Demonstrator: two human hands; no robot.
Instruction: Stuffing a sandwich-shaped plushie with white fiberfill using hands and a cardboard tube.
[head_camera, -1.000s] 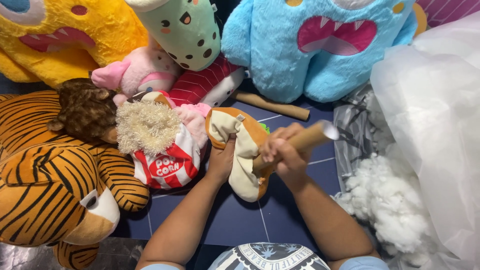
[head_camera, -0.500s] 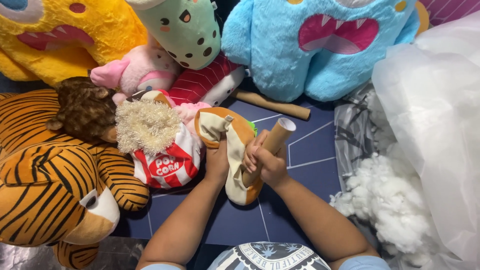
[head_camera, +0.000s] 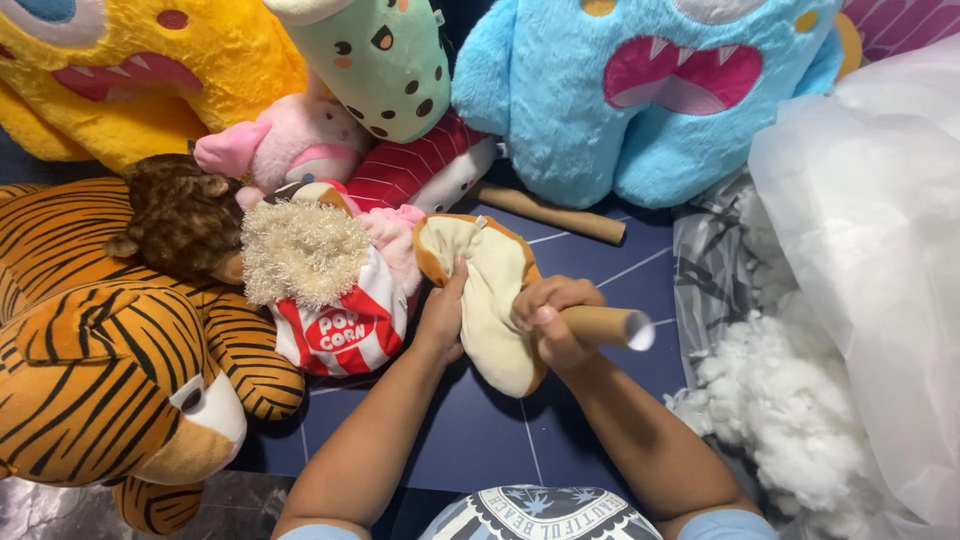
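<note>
The right hand (head_camera: 552, 322) was clenched around a cardboard tube (head_camera: 606, 326), gripping it near one end, the tube's open end poking out toward the right. Its other end was pressed against the cream-and-tan plush (head_camera: 488, 298), right at that toy's side. The left hand (head_camera: 445, 318) was clamped on the plush's opposite side, fingers and thumb pinching the soft cream fabric, pinning it against the dark blue floor mat (head_camera: 470, 440). The plush lay flat about mid-mat, between the two hands.

Just left of it sat a popcorn-box plush (head_camera: 338, 322) with a shaggy cream top, and behind that a pink plush (head_camera: 290, 145) and a brown furry one (head_camera: 185, 215). A big tiger plush (head_camera: 110, 360) filled the mat's left edge. Along the far edge leaned a yellow monster (head_camera: 120, 75), a green spotted plush (head_camera: 385, 60) and a blue monster (head_camera: 640, 95), with a second cardboard tube (head_camera: 555, 212) lying before it. At the right edge, loose white stuffing (head_camera: 780, 420) spilled beside a clear plastic bag (head_camera: 870, 260).
</note>
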